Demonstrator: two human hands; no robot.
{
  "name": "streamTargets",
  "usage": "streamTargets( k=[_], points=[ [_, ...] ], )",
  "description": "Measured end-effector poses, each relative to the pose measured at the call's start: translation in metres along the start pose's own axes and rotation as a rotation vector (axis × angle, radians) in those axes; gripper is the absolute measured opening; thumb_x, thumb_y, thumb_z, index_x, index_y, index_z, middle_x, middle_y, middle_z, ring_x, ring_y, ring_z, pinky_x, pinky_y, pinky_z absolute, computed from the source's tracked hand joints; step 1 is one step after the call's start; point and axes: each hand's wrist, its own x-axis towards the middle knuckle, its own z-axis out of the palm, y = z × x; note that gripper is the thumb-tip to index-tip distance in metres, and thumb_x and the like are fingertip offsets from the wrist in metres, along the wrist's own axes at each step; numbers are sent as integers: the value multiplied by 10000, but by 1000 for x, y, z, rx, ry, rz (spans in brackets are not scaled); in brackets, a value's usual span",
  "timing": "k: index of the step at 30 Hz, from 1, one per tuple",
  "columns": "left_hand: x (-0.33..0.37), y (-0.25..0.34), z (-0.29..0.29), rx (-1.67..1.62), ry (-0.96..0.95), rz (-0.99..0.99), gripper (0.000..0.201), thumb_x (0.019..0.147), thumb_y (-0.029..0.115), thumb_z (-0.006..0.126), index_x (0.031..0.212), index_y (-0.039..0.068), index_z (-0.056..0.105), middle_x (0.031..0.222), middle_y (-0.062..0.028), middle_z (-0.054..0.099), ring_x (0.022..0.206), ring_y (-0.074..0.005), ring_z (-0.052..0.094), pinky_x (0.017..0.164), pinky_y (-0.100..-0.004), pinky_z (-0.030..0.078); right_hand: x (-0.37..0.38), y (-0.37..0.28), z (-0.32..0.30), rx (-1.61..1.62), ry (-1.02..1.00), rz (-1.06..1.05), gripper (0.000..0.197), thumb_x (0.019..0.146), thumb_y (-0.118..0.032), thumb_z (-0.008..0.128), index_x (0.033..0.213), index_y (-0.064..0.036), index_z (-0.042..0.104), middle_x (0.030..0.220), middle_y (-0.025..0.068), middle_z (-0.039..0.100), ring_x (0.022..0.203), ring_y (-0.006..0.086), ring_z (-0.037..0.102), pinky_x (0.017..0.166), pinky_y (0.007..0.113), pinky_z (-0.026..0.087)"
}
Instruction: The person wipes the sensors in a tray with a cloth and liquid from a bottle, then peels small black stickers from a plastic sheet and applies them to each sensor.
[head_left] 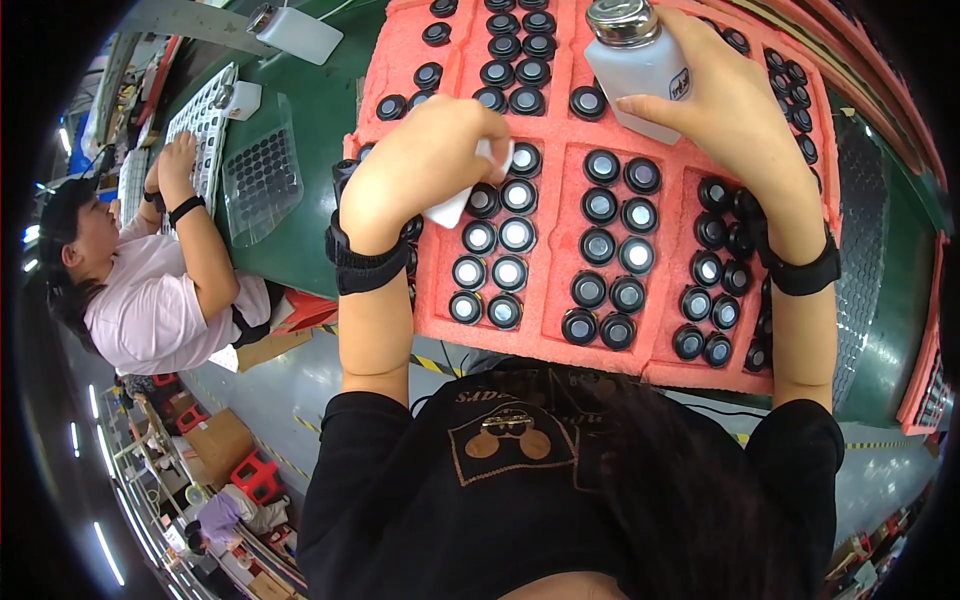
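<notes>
L hand [428, 155]: pinching white wipe [452, 209] over black round parts [515, 234], toward pink foam tray's [546, 250] left edge | R hand [732, 105]: clamped round bottle [632, 72], toward tray's far side | tip: probably wipe lightly, keep bottle clear of parts

The far edge of the pink foam tray [548, 300] is cut off. Near its left edge, some black discs [411, 228] are partly hidden by the left wristband [370, 265]; the bottle [640, 78] is partly covered by the right hand [728, 95].
</notes>
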Motion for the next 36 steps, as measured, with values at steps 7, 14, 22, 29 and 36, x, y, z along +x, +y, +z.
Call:
streamTargets(
  k=[7, 14, 22, 29, 36],
  points=[
    [-7, 1, -4, 40, -77, 6, 147, 657, 55, 637, 794, 20, 600, 766, -130, 620, 706, -305, 595, 670, -343, 460, 1, -1, -1, 24, -8, -5, 575, 630, -201, 719, 1123, -13, 489, 1010, 196, 553, 940, 338, 552, 823, 367, 434],
    [-51, 11, 16, -6, 154, -107, 187, 674, -7, 609, 855, 19, 571, 830, -128, 605, 779, -309, 586, 699, -335, 462, 1, -4, 0, 13, -14, 19, 584, 639, -204, 714, 1139, -10, 484, 1034, 206, 550, 957, 337, 551, 837, 361, 433],
    [-108, 39, 36, -143, 5, -85, 153, 683, -26, 599, 822, 7, 547, 891, -118, 520, 823, -320, 555, 695, -359, 454, -1, -1, 2, 0, 1, 19, 582, 651, -195, 704, 1153, -6, 477, 1052, 208, 553, 977, 331, 550, 848, 358, 432],
    [-99, 35, 44, -91, 114, 81, 130, 680, -54, 570, 796, -13, 530, 817, -138, 528, 761, -325, 542, 662, -367, 447, -4, -2, 9, 3, 64, -22, 576, 654, -182, 699, 1156, -13, 472, 1057, 199, 560, 986, 324, 550, 850, 350, 435],
    [-53, 21, 51, -158, 440, 38, 110, 696, -29, 590, 793, 0, 546, 793, -138, 547, 780, -320, 546, 650, -375, 445, -7, 1, 8, -41, 67, -32, 576, 648, -181, 704, 1149, -14, 474, 1051, 193, 563, 973, 316, 555, 841, 346, 440]
  ],
)
